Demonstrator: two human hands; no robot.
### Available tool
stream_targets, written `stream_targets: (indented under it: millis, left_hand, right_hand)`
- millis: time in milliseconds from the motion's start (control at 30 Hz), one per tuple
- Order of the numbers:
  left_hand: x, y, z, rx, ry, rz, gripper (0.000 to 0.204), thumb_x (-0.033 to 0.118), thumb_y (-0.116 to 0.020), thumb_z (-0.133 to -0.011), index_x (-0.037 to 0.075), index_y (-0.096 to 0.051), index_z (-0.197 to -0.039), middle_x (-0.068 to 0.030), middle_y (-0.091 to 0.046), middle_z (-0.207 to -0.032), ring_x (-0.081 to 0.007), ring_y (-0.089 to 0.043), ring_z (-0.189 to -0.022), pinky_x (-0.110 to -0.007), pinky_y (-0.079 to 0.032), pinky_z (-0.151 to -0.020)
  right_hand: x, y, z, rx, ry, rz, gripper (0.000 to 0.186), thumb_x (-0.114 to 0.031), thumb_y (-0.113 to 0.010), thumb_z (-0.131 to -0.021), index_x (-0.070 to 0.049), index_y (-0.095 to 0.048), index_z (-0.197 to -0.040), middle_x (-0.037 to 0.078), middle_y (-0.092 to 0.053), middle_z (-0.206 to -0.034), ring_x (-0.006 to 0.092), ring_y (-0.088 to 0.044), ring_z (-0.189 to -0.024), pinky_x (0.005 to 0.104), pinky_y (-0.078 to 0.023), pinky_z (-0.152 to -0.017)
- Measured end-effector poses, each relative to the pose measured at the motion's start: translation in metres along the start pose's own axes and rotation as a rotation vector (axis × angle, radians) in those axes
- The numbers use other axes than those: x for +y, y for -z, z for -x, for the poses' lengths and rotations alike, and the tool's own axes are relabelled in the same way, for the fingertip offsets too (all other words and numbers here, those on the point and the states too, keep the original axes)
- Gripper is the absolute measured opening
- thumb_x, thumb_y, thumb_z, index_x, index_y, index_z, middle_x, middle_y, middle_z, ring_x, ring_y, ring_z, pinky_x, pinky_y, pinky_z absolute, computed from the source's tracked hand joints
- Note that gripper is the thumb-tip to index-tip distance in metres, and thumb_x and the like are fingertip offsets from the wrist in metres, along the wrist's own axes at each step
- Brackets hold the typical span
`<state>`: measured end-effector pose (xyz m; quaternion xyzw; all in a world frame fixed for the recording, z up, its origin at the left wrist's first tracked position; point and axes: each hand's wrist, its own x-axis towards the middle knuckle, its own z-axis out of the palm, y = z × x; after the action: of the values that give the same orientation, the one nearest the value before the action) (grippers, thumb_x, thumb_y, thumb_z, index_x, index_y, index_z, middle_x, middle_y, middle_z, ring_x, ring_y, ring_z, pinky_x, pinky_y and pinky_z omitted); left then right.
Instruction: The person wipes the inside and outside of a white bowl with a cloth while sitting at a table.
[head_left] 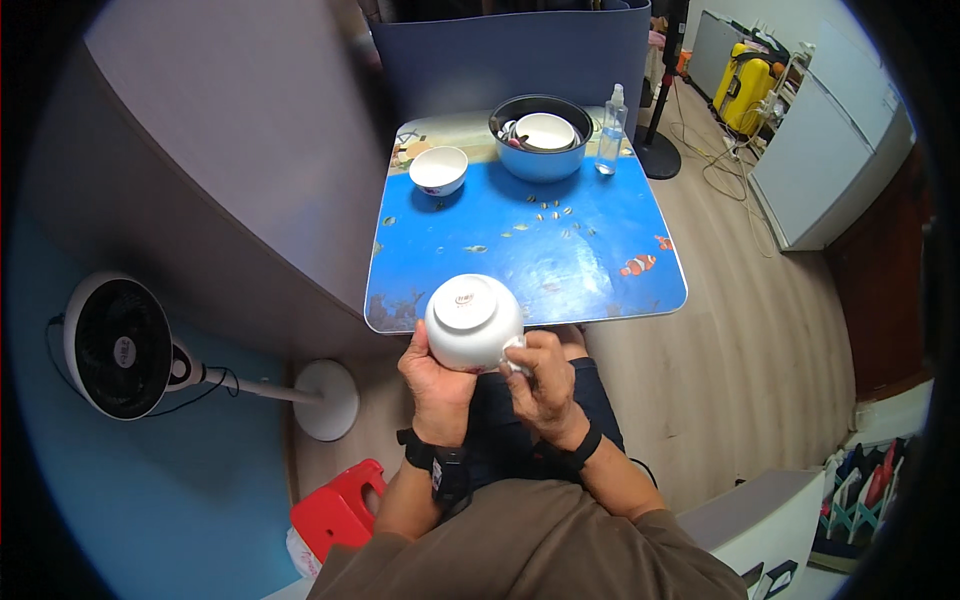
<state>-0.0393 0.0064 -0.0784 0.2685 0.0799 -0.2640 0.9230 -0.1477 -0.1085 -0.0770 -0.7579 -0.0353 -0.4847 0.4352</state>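
Observation:
An upturned white bowl (pixel 470 308), foot ring upward, is gripped in my left hand (pixel 432 392) at the near edge of the blue fish-patterned table (pixel 530 260). My right hand (pixel 543 385) pinches a small crumpled white thing (pixel 513 352), which looks like a cloth, against the bowl's right side. Further back on the table, another white bowl (pixel 438 168) stands upright. Beside it a blue pot with a dark inside (pixel 537 165) holds more white bowls and other small items. A clear spray bottle (pixel 609 135) stands at the table's back right.
A grey-blue partition (pixel 230 150) borders the left, with a standing fan (pixel 120 350) and red plastic stool (pixel 335 510) nearby. At right are a black pole stand (pixel 657 155), cables, a yellow suitcase (pixel 743 90) and a white fridge (pixel 810 170). A low white cabinet (pixel 785 505) is lower right.

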Motion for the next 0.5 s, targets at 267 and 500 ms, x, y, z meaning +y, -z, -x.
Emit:
stream_targets:
  millis: [267,500]
  left_hand:
    - [-0.020,-0.011,0.011,-0.058,0.016,-0.080,0.048,0.037,-0.053,-0.097,0.000,-0.054,-0.127,-0.0140,-0.059,-0.127,-0.0297,-0.057,-0.116,-0.047,-0.045,-0.101]
    - [-0.007,-0.014,0.025,-0.254,0.007,-0.351,0.047,0.035,-0.041,-0.104,-0.002,-0.050,-0.132,-0.0139,-0.058,-0.128,-0.0296,-0.055,-0.119,-0.046,-0.042,-0.105]
  right_hand:
    - [-0.011,-0.001,-0.054,-0.183,0.113,0.193,0.027,0.004,-0.069,-0.071,-0.003,-0.061,-0.096,0.014,-0.055,-0.085,0.0300,-0.062,-0.071,0.0382,-0.052,-0.057]
    - [-0.003,-0.010,-0.043,-0.350,0.247,0.175,0.027,-0.004,-0.068,-0.071,-0.005,-0.064,-0.098,0.009,-0.054,-0.082,0.0245,-0.062,-0.071,0.0352,-0.052,-0.056]
